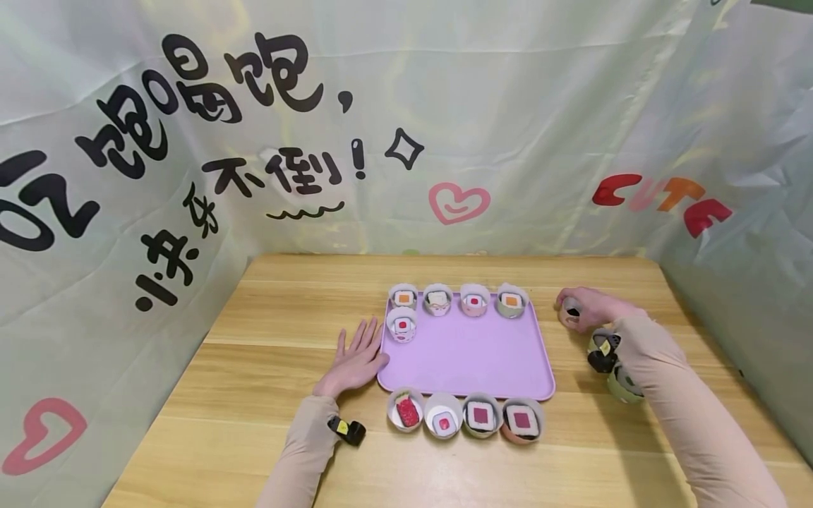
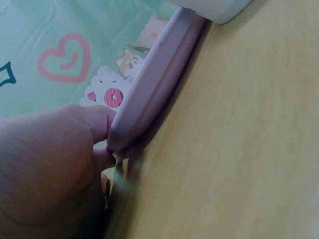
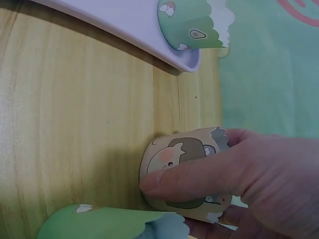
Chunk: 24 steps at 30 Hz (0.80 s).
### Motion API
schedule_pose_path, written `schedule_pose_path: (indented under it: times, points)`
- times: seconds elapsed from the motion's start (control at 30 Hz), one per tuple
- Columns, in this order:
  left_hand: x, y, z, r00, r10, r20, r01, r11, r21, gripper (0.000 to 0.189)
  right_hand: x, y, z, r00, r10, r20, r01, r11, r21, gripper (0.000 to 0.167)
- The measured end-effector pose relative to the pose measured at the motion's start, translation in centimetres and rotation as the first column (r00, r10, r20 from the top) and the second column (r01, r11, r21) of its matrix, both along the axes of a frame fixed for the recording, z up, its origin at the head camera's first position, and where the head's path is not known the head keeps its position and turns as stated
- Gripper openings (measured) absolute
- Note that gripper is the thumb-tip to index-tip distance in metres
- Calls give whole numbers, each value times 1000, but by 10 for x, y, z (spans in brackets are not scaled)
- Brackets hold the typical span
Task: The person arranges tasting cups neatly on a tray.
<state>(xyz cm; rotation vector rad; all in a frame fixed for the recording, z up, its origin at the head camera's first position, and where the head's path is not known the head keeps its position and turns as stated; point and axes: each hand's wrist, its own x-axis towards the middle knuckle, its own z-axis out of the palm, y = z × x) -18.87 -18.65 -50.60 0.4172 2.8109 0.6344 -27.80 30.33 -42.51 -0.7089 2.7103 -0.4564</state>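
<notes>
My right hand [image 1: 595,308] grips a beige paper baking cup [image 3: 192,174] with a brown cartoon print, right of the lilac tray [image 1: 470,360]. In the right wrist view the thumb lies along the cup's side, with the other fingers partly hidden behind it. My left hand [image 1: 353,363] lies with fingers extended beside the tray's left edge, its thumb touching the rim. On the tray, several paper cups [image 1: 438,310] stand along the back, and one cup [image 1: 402,337] sits in front of the leftmost. The pieces in them look like small sushi rolls.
A row of cups [image 1: 481,432] holding similar pieces and a red-topped one stands along the tray's front edge. Two more cups stand under my right forearm, including a green cup [image 1: 625,395]. Printed fabric walls [image 1: 540,141] enclose the wooden table [image 1: 267,353].
</notes>
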Motion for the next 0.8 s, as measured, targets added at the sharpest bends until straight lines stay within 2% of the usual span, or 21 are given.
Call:
schedule_pose_path:
  times: [0.2,0.4,0.8]
  points:
    - [-1,1,2,1000,-2,9,2,1000,-3,69,0,0,-1,999,-4,-33,5,1000,12,37]
    - [1,1,1,1000,3,2,-3,1000,-17,68,1,-1,2,999,-35,-12,35,999,19,38]
    - [1,2,3,1000,6,8,-6,1000,-10,68,3,-1,8,996,-78,-30,77,996,-41,38]
